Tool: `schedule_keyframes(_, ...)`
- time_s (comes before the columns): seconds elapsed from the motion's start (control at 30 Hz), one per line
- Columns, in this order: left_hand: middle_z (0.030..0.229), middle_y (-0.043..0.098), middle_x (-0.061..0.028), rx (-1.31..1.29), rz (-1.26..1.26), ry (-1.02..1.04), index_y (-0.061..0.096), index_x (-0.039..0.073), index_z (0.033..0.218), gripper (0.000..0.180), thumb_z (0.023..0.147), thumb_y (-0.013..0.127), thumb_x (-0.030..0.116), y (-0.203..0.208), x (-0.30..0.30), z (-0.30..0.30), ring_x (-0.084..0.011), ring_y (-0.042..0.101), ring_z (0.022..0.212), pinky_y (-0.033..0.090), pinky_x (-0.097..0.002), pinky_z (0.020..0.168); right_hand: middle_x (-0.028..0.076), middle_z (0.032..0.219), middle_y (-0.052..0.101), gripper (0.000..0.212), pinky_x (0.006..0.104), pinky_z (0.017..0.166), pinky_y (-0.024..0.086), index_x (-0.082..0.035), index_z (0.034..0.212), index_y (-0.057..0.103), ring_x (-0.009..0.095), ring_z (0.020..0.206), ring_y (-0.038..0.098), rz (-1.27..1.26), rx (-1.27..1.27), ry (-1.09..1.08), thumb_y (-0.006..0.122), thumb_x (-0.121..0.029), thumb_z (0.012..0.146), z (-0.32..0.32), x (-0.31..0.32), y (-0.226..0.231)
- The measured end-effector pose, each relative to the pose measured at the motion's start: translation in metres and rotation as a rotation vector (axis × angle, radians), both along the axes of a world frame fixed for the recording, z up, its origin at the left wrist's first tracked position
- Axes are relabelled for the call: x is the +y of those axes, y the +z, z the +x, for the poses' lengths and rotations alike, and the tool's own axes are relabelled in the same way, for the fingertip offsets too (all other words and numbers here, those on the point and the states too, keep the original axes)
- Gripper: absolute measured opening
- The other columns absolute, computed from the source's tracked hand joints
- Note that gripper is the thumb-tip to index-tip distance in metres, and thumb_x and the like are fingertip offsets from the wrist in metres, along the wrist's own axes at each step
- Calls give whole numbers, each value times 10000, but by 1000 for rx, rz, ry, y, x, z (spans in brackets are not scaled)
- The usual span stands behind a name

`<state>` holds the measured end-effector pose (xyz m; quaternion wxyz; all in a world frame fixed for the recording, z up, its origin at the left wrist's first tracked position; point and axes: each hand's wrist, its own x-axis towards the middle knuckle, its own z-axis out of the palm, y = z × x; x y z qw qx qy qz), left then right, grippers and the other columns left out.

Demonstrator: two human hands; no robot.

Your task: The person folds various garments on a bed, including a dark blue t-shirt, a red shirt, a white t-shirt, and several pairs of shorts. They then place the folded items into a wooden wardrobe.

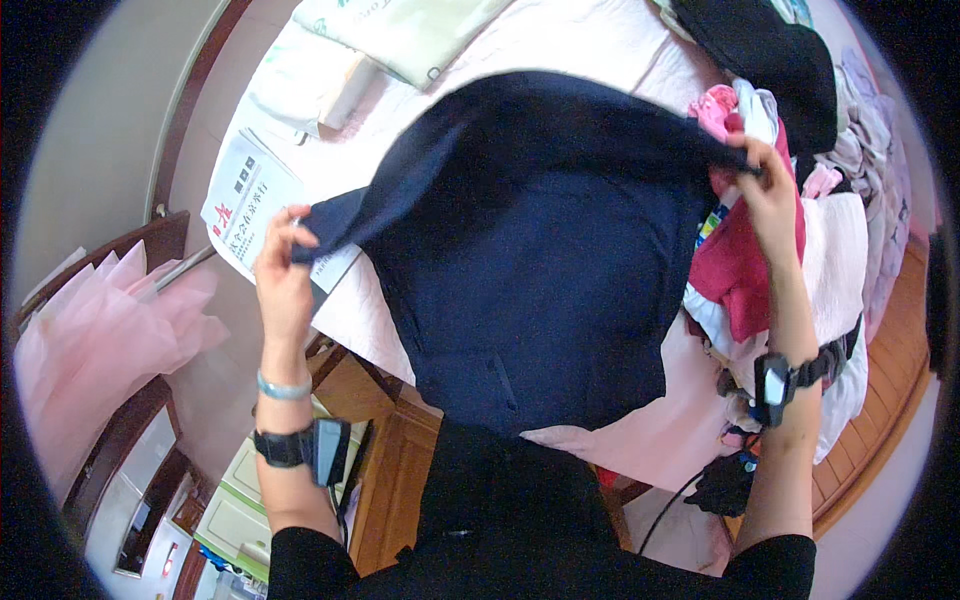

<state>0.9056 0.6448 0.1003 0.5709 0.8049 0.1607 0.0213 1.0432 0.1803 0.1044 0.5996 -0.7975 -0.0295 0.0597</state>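
Observation:
A dark navy piece of clothing [540, 270] spreads wide in front of me, its far edge lifted and bowed upward. A short slit or pocket line shows low on its front. My left hand [287, 245] is closed on its left corner. On the opposite side my right hand [765, 185] pinches its right corner, beside a heap of clothes. The garment's lower part hangs over the near edge of the white-covered table, close to my black top. The underside of the cloth is hidden.
A newspaper [250, 195] lies at the table's left, below a white package [310, 85] and a pale printed bag [410, 35]. Red cloth [745, 270] and other clothes are heaped at right, by a wooden seat [885, 360]. Pink tulle [120, 340] hangs at far left.

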Motion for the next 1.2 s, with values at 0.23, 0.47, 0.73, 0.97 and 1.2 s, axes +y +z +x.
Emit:
schedule_keyframes(0.23,1069,394,-60,220,171,-12,565,52,716,245,613,492,-158,-37,-13,-81,-140,466,883,427,-251,707,142,837,443,264,366,761,393,-11,733,398,321,841,458,-786,-291,447,515,90,520,-82,-15,2)
schedule_keyframes(0.47,689,553,-32,434,72,-6,599,14,835,267,690,399,-88,-62,-20,-102,-92,490,591,403,-211,561,114,876,470,303,387,829,375,-32,851,500,297,932,461,-959,-489,466,548,40,561,-102,-18,-11)
schedule_keyframes(0.73,1041,506,-108,187,-62,399,434,6,1132,356,783,502,14,-70,-34,-184,-169,507,924,428,-256,768,154,984,510,179,371,805,392,-11,837,518,316,935,491,-787,-434,272,579,-3,669,-191,-39,-7)
schedule_keyframes(0.97,1074,529,-109,713,-416,98,454,-30,1138,531,743,663,256,-78,-102,-290,-188,502,968,385,-299,871,187,1008,515,467,343,829,383,46,999,515,287,930,489,-705,367,-44,681,-239,668,-337,-79,-78)
schedule_keyframes(1.2,973,591,-91,684,-435,168,547,-42,1024,405,736,667,216,-80,-113,-308,-158,551,860,426,-274,795,175,923,523,335,356,784,392,42,890,550,290,897,494,-809,593,-67,674,-175,666,-351,-73,-63)
